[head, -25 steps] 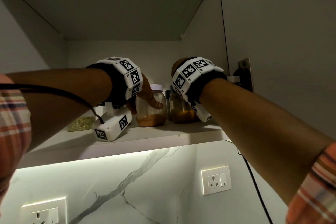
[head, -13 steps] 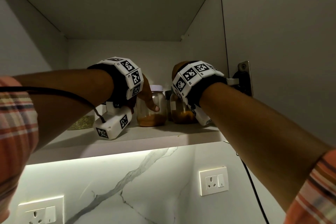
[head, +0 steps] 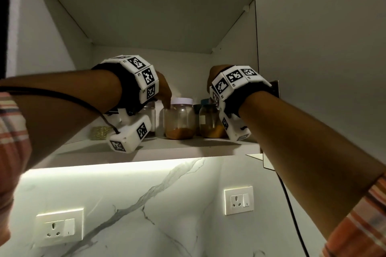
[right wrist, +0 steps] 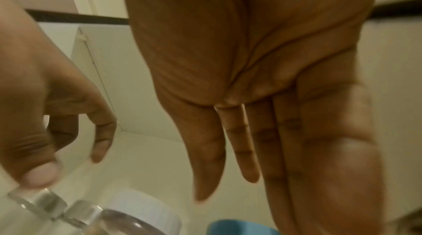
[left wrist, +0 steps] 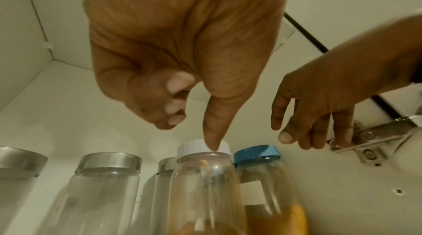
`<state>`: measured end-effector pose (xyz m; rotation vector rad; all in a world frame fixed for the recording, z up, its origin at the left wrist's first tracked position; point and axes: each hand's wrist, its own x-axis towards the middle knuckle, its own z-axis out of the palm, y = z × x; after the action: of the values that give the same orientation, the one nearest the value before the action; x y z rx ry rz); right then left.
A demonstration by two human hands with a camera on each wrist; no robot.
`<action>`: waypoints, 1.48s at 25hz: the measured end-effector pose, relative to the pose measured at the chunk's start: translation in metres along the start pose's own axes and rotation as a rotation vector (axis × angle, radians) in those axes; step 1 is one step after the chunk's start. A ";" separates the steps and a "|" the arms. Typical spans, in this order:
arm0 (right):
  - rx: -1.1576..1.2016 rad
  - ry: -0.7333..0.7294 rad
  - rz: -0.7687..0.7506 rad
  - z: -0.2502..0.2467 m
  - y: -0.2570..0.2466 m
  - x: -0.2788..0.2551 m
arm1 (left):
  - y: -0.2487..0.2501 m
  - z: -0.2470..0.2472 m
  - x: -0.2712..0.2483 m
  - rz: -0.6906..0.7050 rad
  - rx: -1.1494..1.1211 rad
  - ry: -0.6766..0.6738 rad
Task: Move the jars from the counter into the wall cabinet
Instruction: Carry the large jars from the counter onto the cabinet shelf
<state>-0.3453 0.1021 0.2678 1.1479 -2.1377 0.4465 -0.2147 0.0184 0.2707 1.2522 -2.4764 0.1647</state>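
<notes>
Looks like this one's pretty far along. The clear glass jar with the white screw lid (head: 179, 118) already stands upright on the cabinet shelf (head: 188, 148), with some orange-brown powder at the bottom. Just beside it, toward the shelf's right end, sits a clear jar with a blue lid (left wrist: 256, 153) and a paper label, holding yellow-orange powder. Further left along the shelf there are clear jars with metal lids (left wrist: 109, 162); what's in them can't be made out.

The person's left hand (left wrist: 182, 49) isn't gripping anything: one finger points straight down with its tip touching the white lid's edge, the other fingers curled into the palm. The right hand (right wrist: 262, 94) hangs open over the blue-lidded jar, fingers relaxed, holding nothing.

The counter isn't in view, so whether more jars are waiting down there can't be told. Probably just a last nudge into line here.
</notes>
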 end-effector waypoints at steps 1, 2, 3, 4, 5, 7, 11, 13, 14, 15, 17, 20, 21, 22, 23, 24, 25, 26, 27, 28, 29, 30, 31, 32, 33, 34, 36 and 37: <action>-0.011 0.025 0.008 -0.006 -0.003 -0.006 | -0.007 -0.001 -0.002 0.052 -0.077 0.047; -0.013 0.046 0.030 -0.010 -0.005 -0.009 | -0.013 -0.002 -0.009 0.087 -0.145 0.102; -0.012 0.049 0.043 -0.014 -0.008 -0.016 | -0.019 -0.002 -0.013 0.126 -0.169 0.181; 0.010 0.062 0.048 -0.018 -0.013 -0.024 | -0.027 -0.001 -0.021 0.161 -0.161 0.271; 0.021 0.068 0.045 -0.021 -0.018 -0.031 | -0.034 -0.001 -0.028 0.187 -0.176 0.349; 0.031 0.059 0.053 -0.022 -0.025 -0.048 | -0.044 0.004 -0.045 0.238 -0.198 0.452; 0.064 0.126 0.064 -0.013 -0.045 -0.096 | -0.077 0.022 -0.088 0.239 -0.286 0.509; 0.110 0.208 0.035 -0.004 -0.056 -0.119 | -0.092 0.036 -0.110 0.225 -0.299 0.488; 0.124 0.231 0.012 0.001 -0.061 -0.130 | -0.099 0.043 -0.119 0.226 -0.290 0.476; 0.141 0.242 -0.015 0.006 -0.066 -0.140 | -0.104 0.049 -0.128 0.225 -0.272 0.473; 0.193 0.206 -0.060 0.017 -0.081 -0.164 | -0.119 0.063 -0.146 0.222 -0.250 0.466; 0.316 0.152 -0.045 0.038 -0.107 -0.202 | -0.142 0.088 -0.172 0.199 -0.264 0.421; 0.358 0.143 -0.017 0.046 -0.115 -0.215 | -0.150 0.100 -0.182 0.177 -0.265 0.400; 0.399 0.135 0.020 0.055 -0.123 -0.228 | -0.157 0.112 -0.190 0.149 -0.265 0.382; 0.438 0.129 0.055 0.062 -0.129 -0.240 | -0.163 0.122 -0.197 0.123 -0.264 0.373; 0.487 0.106 0.082 0.073 -0.138 -0.253 | -0.172 0.136 -0.206 0.090 -0.270 0.353; 0.535 0.078 0.099 0.085 -0.146 -0.267 | -0.181 0.150 -0.216 0.060 -0.280 0.335; 0.581 0.051 0.109 0.098 -0.153 -0.282 | -0.190 0.166 -0.227 0.036 -0.287 0.318; 0.622 0.027 0.117 0.112 -0.160 -0.296 | -0.198 0.183 -0.238 0.018 -0.286 0.302; 0.653 0.004 0.123 0.128 -0.166 -0.309 | -0.205 0.201 -0.249 0.002 -0.281 0.286; 0.678 -0.022 0.131 0.143 -0.172 -0.323 | -0.211 0.218 -0.259 -0.008 -0.280 0.274; 0.697 -0.054 0.136 0.159 -0.177 -0.335 | -0.216 0.235 -0.269 -0.025 -0.285 0.258; 0.712 -0.088 0.142 0.174 -0.181 -0.348 | -0.220 0.251 -0.279 -0.052 -0.297 0.239; 0.718 -0.115 0.148 0.188 -0.182 -0.359 | -0.222 0.265 -0.286 -0.085 -0.316 0.220; 0.716 -0.147 0.157 0.202 -0.184 -0.369 | -0.223 0.280 -0.295 -0.125 -0.341 0.198; 0.711 -0.178 0.168 0.217 -0.185 -0.379 | -0.224 0.296 -0.303 -0.166 -0.367 0.173; 0.698 -0.244 0.194 0.244 -0.183 -0.395 | -0.224 0.325 -0.318 -0.223 -0.401 0.144; 0.694 -0.274 0.206 0.257 -0.181 -0.400 | -0.222 0.338 -0.324 -0.244 -0.411 0.133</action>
<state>-0.1371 0.0965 -0.1961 1.4143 -2.4268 1.2610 0.0492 0.0409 -0.1747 1.2950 -2.0823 -0.2991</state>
